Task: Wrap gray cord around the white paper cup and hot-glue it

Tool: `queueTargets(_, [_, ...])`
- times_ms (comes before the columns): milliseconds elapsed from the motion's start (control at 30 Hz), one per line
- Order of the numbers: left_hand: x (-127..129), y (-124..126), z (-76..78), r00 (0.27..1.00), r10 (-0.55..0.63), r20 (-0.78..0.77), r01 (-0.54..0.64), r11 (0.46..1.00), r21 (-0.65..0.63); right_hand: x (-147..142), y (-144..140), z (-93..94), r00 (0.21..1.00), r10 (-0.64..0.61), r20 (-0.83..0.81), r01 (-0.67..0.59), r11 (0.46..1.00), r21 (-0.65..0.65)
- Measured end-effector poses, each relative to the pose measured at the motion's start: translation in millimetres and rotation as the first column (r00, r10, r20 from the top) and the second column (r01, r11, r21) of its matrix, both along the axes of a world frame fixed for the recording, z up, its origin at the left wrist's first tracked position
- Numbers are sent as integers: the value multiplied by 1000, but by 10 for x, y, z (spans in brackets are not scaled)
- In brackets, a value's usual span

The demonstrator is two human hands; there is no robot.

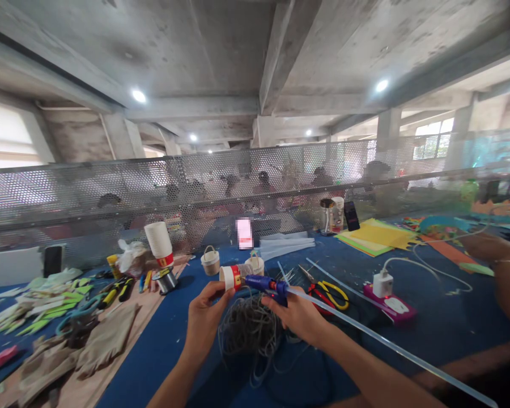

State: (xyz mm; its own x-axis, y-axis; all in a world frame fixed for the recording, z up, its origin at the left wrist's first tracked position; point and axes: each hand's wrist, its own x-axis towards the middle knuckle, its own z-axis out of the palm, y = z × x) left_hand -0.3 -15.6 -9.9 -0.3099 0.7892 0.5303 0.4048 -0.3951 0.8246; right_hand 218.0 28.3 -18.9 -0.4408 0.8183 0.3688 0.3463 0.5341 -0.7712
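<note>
Left hand [204, 314] fingers grasping paper cup [230, 277] at 12 o'clock above grey cord tangle [249, 328]; right hand [300, 317] clenched around blue glue gun [266, 285], nozzle touching cup. Red label writing unreadable.

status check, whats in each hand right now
Left hand shut on paper cup, held on its side. Right hand shut on blue glue gun, nozzle at the cup. Grey cord tangle under both hands.
</note>
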Motion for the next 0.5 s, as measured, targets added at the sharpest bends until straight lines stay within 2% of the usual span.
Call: queueTargets(500, [2, -4, -14, 998, 16, -63, -14, 1000, 20, -11, 29, -26, 999, -41, 18, 41, 999, 6])
